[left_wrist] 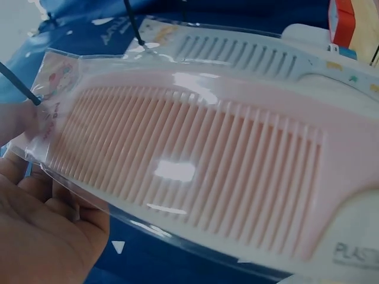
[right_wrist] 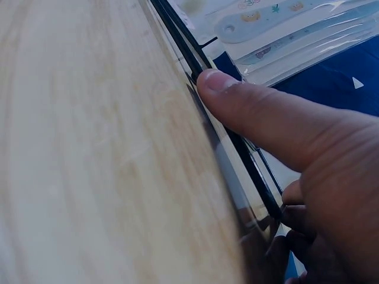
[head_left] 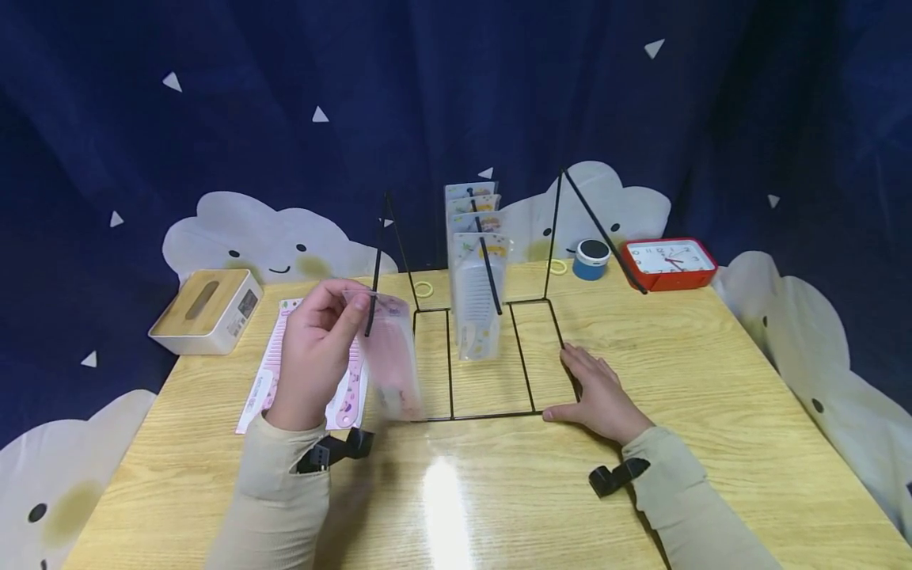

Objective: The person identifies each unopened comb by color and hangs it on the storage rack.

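My left hand pinches the top of a clear packet holding a pink comb. The packet hangs at the left hook of a black wire rack, and the hook's tip shows at its printed top. The comb's long teeth fill much of the left wrist view. On the middle hooks hang several packeted pale comb packs, one behind another. My right hand rests on the base's front right corner, fingers spread. Its thumb lies on the front bar in the right wrist view.
Pink packeted combs lie flat on the table behind my left hand. A wood-topped tissue box stands at left. Behind the rack are yellow rings, a blue round speaker and a red clock. The rack's right hook juts forward.
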`<control>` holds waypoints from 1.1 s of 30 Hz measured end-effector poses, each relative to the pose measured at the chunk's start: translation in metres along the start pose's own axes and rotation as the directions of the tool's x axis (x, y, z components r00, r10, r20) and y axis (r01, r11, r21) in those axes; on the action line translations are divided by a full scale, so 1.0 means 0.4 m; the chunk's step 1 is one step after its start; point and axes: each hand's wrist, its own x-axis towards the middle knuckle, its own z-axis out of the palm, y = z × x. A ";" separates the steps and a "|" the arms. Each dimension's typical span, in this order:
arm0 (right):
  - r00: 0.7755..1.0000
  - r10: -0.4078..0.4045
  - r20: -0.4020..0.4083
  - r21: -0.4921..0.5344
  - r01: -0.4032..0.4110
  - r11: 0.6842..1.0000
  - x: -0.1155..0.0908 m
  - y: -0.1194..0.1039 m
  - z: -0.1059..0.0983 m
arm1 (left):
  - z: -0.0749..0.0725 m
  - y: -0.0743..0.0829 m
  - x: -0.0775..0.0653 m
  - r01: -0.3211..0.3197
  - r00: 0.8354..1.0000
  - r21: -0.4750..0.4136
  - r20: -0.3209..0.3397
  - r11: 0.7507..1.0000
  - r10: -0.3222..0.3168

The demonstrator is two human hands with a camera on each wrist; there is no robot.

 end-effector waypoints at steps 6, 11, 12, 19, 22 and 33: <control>1.000 0.001 -0.006 0.000 -0.001 1.000 0.001 0.001 0.004 | 0.004 -0.021 0.048 0.008 1.000 0.037 0.012 0.999 -0.009; 1.000 0.011 -0.007 -0.005 -0.011 1.000 0.000 0.000 0.004 | 0.004 -0.036 0.097 0.024 0.999 0.048 0.026 0.999 -0.025; 1.000 0.015 -0.008 -0.009 -0.015 1.000 0.000 -0.001 0.003 | 0.005 -0.039 0.106 0.037 0.999 0.033 0.030 0.999 -0.038; 0.999 0.038 -0.003 -0.005 -0.038 0.999 0.000 -0.003 -0.004 | 0.024 -0.061 0.169 0.106 0.994 -0.097 0.016 0.990 -0.105; 0.999 0.042 -0.002 -0.002 -0.042 0.999 -0.001 -0.001 -0.005 | 0.031 -0.068 0.191 0.133 0.991 -0.092 0.000 0.987 -0.133; 1.000 0.011 -0.020 -0.009 -0.011 1.000 -0.004 -0.002 -0.007 | 0.043 -0.086 0.255 0.194 0.980 -0.023 -0.045 0.981 -0.195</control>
